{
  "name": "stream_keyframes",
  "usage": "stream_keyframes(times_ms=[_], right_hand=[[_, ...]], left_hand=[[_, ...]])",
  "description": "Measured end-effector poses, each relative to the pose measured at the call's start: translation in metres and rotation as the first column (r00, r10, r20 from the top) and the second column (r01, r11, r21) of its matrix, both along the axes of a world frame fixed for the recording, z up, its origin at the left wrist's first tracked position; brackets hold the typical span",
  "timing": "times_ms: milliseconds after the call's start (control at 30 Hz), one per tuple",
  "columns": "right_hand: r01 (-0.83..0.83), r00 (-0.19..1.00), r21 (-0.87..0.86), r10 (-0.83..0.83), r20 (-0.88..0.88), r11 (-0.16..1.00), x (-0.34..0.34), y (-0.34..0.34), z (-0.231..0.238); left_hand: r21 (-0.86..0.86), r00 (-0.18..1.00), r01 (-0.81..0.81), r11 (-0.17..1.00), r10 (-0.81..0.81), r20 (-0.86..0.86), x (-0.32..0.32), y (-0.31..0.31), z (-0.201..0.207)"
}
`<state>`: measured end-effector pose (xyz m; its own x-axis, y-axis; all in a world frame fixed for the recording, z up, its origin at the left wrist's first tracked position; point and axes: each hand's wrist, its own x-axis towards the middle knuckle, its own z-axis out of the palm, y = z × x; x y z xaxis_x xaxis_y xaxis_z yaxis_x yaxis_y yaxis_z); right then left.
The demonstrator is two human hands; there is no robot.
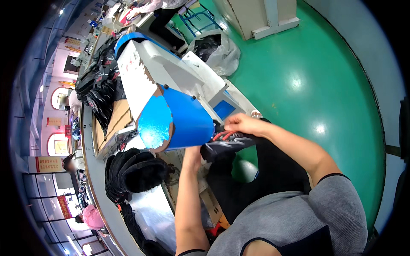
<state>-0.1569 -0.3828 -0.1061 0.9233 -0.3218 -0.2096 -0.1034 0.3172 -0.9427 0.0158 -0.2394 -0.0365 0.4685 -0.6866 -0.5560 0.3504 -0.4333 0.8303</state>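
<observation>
A black and grey shoe upper [228, 144] with red cord-like strips lies over my lap, at the end of a blue-covered machine [188, 115]. My right hand [243, 123] is at its top edge, fingertips pinched together on it beside the red strips. My left hand [193, 155] reaches up under the blue cover. Its fingers are hidden there, so I cannot see what they touch. Left of my left forearm sits a curved stack of black padded pieces [136, 173].
Black plastic-wrapped bundles [100, 81] and cardboard [117, 119] lie beyond the machine on the left. A white sack with black contents [218, 53] stands on the green floor [294, 81]. A co-worker's hand [133, 14] is at a far table; other people sit at the far left.
</observation>
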Motion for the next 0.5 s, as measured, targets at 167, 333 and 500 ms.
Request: stream_keyframes(times_ms=[167,333,500], right_hand=[[-0.183,0.969,-0.254,0.217,0.114,0.95,-0.037,0.027,0.01],[-0.129,0.839,-0.467,0.347,0.419,0.875,-0.031,0.06,0.031],[0.002,0.859,-0.74,0.378,0.345,0.672,-0.02,0.079,0.027]], left_hand=[[-0.368,0.988,-0.097,0.925,0.134,0.077,-0.049,0.07,0.018],[0.069,0.693,-0.45,0.89,0.397,-0.602,-0.044,0.146,-0.012],[-0.043,0.758,-0.427,0.903,0.332,-0.562,-0.052,0.138,0.023]])
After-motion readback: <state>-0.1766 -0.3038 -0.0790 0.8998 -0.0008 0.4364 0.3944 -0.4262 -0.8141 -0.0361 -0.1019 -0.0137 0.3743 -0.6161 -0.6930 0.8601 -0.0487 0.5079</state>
